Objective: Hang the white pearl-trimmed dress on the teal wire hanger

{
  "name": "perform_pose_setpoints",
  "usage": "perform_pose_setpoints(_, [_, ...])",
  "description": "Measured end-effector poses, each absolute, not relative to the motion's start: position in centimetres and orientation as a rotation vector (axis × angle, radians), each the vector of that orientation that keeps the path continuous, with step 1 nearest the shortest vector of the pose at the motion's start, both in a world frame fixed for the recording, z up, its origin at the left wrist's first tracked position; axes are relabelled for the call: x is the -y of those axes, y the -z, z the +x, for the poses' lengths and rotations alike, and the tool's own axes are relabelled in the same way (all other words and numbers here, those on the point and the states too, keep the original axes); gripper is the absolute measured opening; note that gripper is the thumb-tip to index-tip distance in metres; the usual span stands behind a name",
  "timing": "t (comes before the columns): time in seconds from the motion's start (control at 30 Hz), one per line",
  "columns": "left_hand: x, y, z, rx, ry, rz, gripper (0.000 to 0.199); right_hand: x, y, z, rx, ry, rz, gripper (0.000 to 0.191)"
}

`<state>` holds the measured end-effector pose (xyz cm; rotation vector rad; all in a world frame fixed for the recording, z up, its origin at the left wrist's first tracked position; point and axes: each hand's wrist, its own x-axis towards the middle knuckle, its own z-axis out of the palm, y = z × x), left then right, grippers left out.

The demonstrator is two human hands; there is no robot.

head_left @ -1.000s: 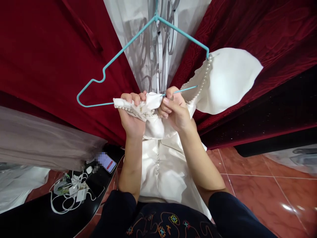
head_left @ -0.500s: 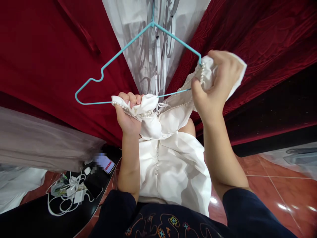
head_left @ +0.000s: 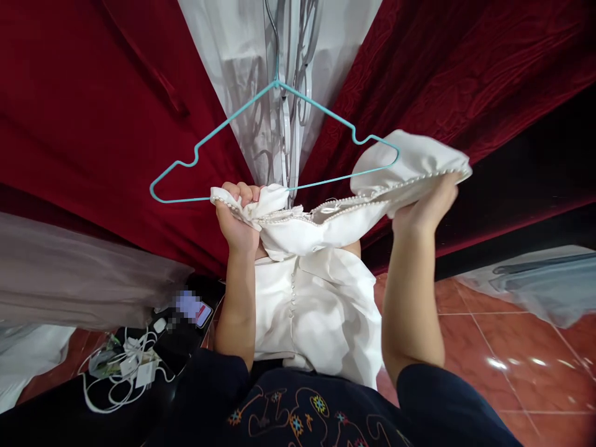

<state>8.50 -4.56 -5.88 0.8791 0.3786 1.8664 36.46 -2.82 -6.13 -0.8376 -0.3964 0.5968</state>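
Observation:
A white dress (head_left: 321, 304) with pearl-beaded edges and a row of small buttons hangs in front of me. My left hand (head_left: 239, 217) is closed around one bunched shoulder of it and the lower bar of a light-blue hanger (head_left: 237, 110). My right hand (head_left: 426, 205) grips the beaded edge of the other shoulder, stretched out to the right. That puffed white sleeve (head_left: 410, 155) lies behind the hanger's right end, which is free of my right hand. The right fingers are partly hidden by the cloth.
Red curtains (head_left: 93, 124) hang on both sides, with white metalwork (head_left: 286, 124) between them. At lower left, a black tabletop (head_left: 46, 403) bears a phone (head_left: 203, 315) and tangled white cables (head_left: 112, 403). Pale tulle (head_left: 535, 279) reaches the tiled floor (head_left: 475, 366) at right.
My right hand has moved off the hanger's right end, pulling the shoulder outward and down. The hanger's right end now shows bare. The hanger sits lower in view; my left hand keeps its grip.

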Motion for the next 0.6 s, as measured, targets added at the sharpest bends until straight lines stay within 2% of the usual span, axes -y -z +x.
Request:
perform_pose_setpoints(0.17, [3.9,5.8,9.0,-0.524,-1.8,0.799,0.058,5.6,9.1,30.6,0.46,-0.993,-0.698,0.044])
perform_pose_setpoints(0.37, [4.1,5.6,8.4,-0.672,-1.702,0.859,0.056,6.1,5.3,25.3,0.657,-1.018,-0.547,0.048])
perform_pose_setpoints(0.47, [5.0,6.5,7.9,-0.827,-1.689,0.853,0.043,6.3,4.9,25.6,0.668,-1.028,-0.523,0.052])
perform_pose_setpoints(0.6, [6.8,8.1,6.3,-1.181,-1.892,0.987,0.024,6.3,5.7,26.7,0.691,-1.109,-0.443,0.055])
